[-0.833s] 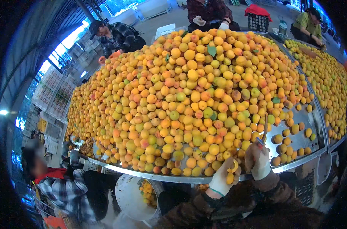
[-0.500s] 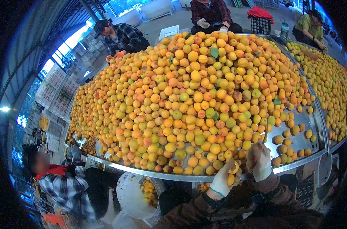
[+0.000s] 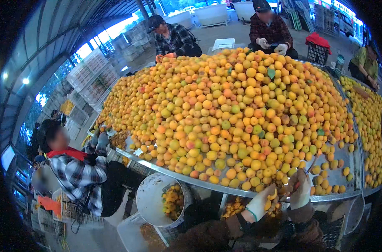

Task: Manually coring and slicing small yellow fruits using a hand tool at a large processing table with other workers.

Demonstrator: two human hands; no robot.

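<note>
A big heap of orange-yellow round fruits (image 3: 241, 117) covers a metal table (image 3: 333, 176). My left hand (image 3: 260, 203), in a white glove, is closed around one orange fruit (image 3: 271, 195) at the table's near rim. My right hand (image 3: 301, 190), also gloved, is held beside it above the rim; it seems to grip a small thin tool, but what it holds is too small to make out.
A white bucket (image 3: 157, 199) with cut fruit stands below the rim, left of my hands. A person in a plaid shirt (image 3: 79, 176) works at the left edge. Other people (image 3: 268, 31) sit at the far side. Stacked crates (image 3: 94, 80) stand at the left.
My two hands stay together at the near rim and have shifted only slightly; the left keeps the fruit. The view has tilted a little.
</note>
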